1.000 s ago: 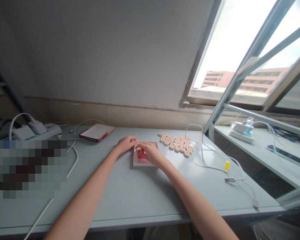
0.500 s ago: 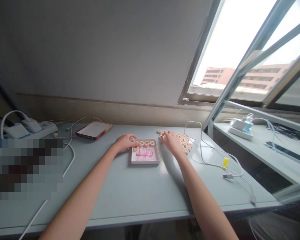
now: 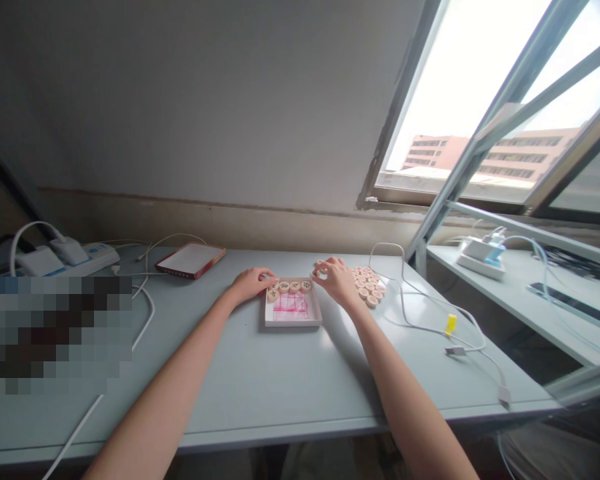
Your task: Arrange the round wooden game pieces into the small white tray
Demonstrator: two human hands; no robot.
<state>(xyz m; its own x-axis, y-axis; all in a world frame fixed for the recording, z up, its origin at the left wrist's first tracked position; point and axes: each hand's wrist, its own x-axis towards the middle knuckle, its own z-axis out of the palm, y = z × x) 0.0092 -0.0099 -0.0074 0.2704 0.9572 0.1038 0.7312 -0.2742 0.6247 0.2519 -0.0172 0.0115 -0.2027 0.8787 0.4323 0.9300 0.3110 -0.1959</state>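
Note:
A shallow white box (image 3: pixel 293 324) lies on the desk, with several round wooden Chinese chess pieces (image 3: pixel 285 287) in a row along its far side. One more piece (image 3: pixel 273 295) sits below the row's left end. My left hand (image 3: pixel 250 285) grips the box's far left corner, thumb and fingers curved at the rim. Just past the right rim, my right hand (image 3: pixel 338 280) pinches a chess piece (image 3: pixel 317 272), mostly covered by the fingers. Several loose pieces (image 3: pixel 371 283) are spread in a pile right of and behind that hand.
A red-edged box lid (image 3: pixel 193 260) lies at the back left. White cables (image 3: pixel 405 313) loop across the right side, near a yellow tag (image 3: pixel 451 325). At far left stands a power strip (image 3: pixel 100 255). A metal frame (image 3: pixel 443 183) rises at the right.
My right hand has lifted from the pile and shifted slightly left toward the box, with a chess piece between its fingers. My left hand stays at the box's corner.

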